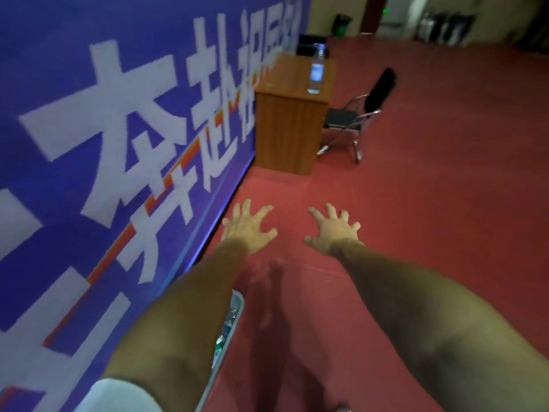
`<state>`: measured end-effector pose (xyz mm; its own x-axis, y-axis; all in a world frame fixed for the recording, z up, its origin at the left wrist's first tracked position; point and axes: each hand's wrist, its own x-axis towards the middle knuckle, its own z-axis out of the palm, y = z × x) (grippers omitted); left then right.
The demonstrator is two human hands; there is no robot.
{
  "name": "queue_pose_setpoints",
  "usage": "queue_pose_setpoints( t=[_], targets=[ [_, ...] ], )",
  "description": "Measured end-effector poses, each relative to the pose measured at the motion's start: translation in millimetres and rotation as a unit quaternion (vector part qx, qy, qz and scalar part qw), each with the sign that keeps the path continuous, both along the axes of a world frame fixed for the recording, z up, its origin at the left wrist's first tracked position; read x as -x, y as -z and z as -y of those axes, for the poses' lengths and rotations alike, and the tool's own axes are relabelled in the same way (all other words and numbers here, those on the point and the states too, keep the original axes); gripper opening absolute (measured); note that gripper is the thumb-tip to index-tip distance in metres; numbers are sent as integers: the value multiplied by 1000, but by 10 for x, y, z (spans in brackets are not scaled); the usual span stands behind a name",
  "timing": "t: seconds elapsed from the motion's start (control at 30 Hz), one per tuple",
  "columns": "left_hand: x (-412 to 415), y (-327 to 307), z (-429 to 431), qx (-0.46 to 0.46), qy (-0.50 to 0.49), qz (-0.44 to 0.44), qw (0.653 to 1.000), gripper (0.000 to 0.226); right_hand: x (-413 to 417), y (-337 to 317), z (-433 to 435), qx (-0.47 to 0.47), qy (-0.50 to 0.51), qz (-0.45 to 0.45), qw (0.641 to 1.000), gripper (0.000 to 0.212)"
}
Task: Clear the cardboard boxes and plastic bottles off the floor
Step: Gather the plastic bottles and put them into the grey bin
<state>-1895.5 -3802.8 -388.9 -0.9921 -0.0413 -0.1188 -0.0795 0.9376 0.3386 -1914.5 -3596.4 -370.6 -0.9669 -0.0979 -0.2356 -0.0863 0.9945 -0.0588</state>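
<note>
Head view: both arms reach out in front, over the red floor (416, 218). The left hand (249, 227) and the right hand (334, 230) are spread wide. The fingers (330, 210) are loose and hold nothing. I think they are free so they can pick up the next thing.

One bottle (316, 69) stands up on the table (289, 126), well ahead of the hands, next to the blue wall (118, 144). A chair (356, 117) sits beside the table. Under the left arm is a grey tub (234, 310), mostly hidden. It seems to hold more bottles (227, 325), likely put there to keep them off the floor. No boxes show here. The floor near the hands has nothing to pick up.
</note>
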Motion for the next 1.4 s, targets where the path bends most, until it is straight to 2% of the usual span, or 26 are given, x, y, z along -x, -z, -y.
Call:
queue_pose_setpoints(
  t=[0.37, 0.6, 0.8, 0.97, 1.23, 1.4],
  targets=[
    [185, -266, -2342, 14, 236, -7, 972, 63, -514, -279, -2241, 21, 225, -40, 973, 75],
    [13, -343, -4110, 14, 317, -28, 948, 64, -1099, -350, -4017, 17, 315, -48, 948, 74],
    [-276, -413, -5971, 14, 388, -42, 921, 64, -1763, -341, -5704, 20, 395, -49, 917, 77],
    [-626, -448, -7497, 37, 475, -40, 878, 65, -2524, -283, -6918, 26, 473, -36, 880, 79],
    [-1337, -448, -9648, 44, 609, -49, 791, 63, -3796, -221, -8524, 15, 617, -31, 786, 78],
    [-1741, -295, -10882, 45, 674, -39, 736, 64, -4248, -170, -9461, 12, 677, -26, 735, 76]
  ],
)
